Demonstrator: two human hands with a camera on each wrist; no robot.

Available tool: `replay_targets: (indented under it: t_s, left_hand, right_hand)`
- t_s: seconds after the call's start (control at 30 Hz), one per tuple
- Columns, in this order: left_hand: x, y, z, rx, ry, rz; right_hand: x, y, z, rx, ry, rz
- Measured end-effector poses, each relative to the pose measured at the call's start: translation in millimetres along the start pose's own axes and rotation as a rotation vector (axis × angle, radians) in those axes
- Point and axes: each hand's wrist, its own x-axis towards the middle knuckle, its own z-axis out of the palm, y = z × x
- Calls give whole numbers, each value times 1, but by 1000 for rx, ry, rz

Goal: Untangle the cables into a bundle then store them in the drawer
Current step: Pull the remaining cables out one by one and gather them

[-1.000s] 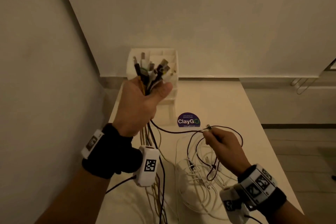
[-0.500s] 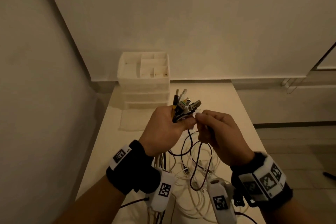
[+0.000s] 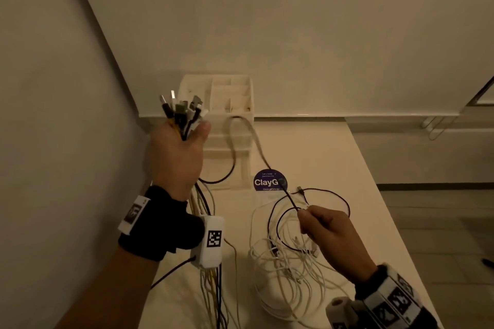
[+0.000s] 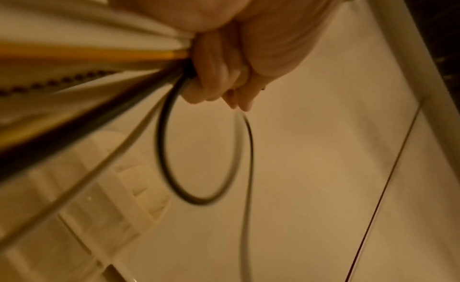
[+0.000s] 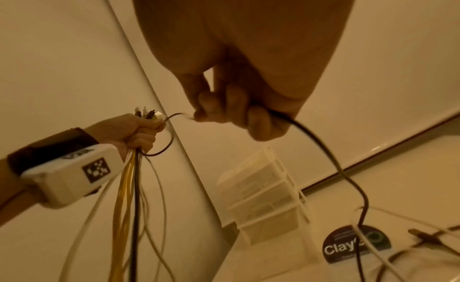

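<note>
My left hand (image 3: 184, 147) is raised at the left and grips a bundle of cable ends (image 3: 181, 112), plugs pointing up; the cables (image 3: 211, 291) hang below the wrist. In the left wrist view the fingers (image 4: 216, 79) curl round yellow, white and black cables (image 4: 99, 55). My right hand (image 3: 307, 218) hovers over the table and pinches a black cable (image 3: 290, 199); its fingers (image 5: 236, 113) close on this black cable (image 5: 323, 148). The cable loops back in front of the drawers toward the left hand (image 5: 134, 128). A tangle of white cables (image 3: 288, 275) lies on the table below.
A white drawer unit (image 3: 240, 139) with an open compartment top stands at the table's back against the wall; it shows as the drawer unit (image 5: 263, 197) in the right wrist view. A round ClayGo sticker (image 3: 264, 181) is on the table (image 3: 334, 157). A wall runs close on the left.
The hands were together at the bundle half a second ago. Now the right hand has drawn away down and right along a black cable, and the left hand has lifted the bundle up and left.
</note>
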Motion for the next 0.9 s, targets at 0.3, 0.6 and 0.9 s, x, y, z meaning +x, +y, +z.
replay_targets:
  t_s: [0.3,0.6,0.9]
  left_hand:
    - [-58,10,45,92,-803,61]
    - [-54,13,42,95,-676,123]
    - [-15,10,9,-94,-215,-4]
  right_hand:
    - [23,-50,-4,379,-22,116]
    - [23,-59,-14,582,-172,88]
    - [29,-19,-6,320,-90,-98]
